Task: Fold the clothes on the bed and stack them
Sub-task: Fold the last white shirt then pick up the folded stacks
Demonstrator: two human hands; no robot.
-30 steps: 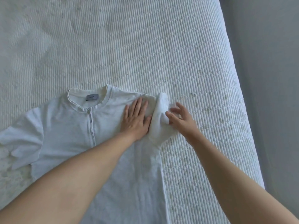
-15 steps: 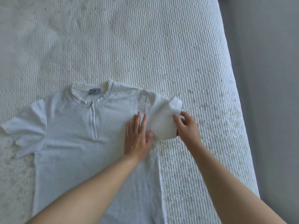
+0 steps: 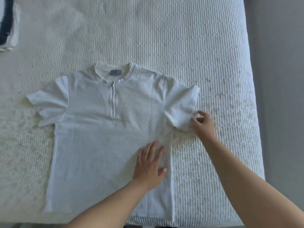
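Shirt [image 3: 102, 129] flat on bed [image 3: 181, 38], left hand [image 3: 150, 165] pressing

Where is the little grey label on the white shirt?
In the head view, the small grey label sits inside the collar of the white zip-neck shirt, just above the metal zipper, at the shirt's far end.

The shirt [image 3: 102, 129] lies flat on the bed [image 3: 197, 46], collar toward the frame's top. The left hand [image 3: 150, 165] rests on its lower right part; the right hand [image 3: 203, 125] touches the right sleeve's edge. A folded stack [image 3: 7, 23] sits at upper left.
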